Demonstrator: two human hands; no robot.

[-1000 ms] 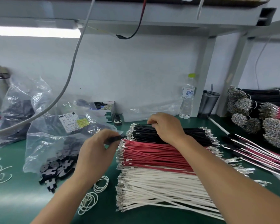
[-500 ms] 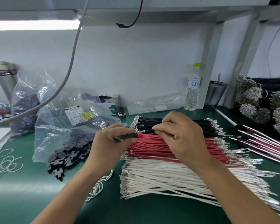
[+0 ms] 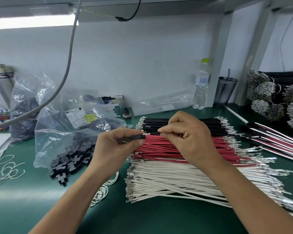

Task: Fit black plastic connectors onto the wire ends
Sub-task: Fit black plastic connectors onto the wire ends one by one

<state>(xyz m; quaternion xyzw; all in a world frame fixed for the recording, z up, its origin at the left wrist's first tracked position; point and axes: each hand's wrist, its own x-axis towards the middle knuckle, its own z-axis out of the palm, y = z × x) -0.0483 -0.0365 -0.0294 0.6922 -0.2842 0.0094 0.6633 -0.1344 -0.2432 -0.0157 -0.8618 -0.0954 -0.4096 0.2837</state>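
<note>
Black connector [image 3: 137,137] in left hand [image 3: 115,147], wire [image 3: 153,133] in right hand [image 3: 188,141]

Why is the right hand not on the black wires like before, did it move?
Yes. The right hand left the black wire pile and came nearer, toward the left hand, now pinching one black wire over the red wires.

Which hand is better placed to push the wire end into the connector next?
The right hand, probably. It pinches the black wire just behind its metal tip, which already points at the connector. The left hand grips that connector and looks suited to holding it steady.
</note>
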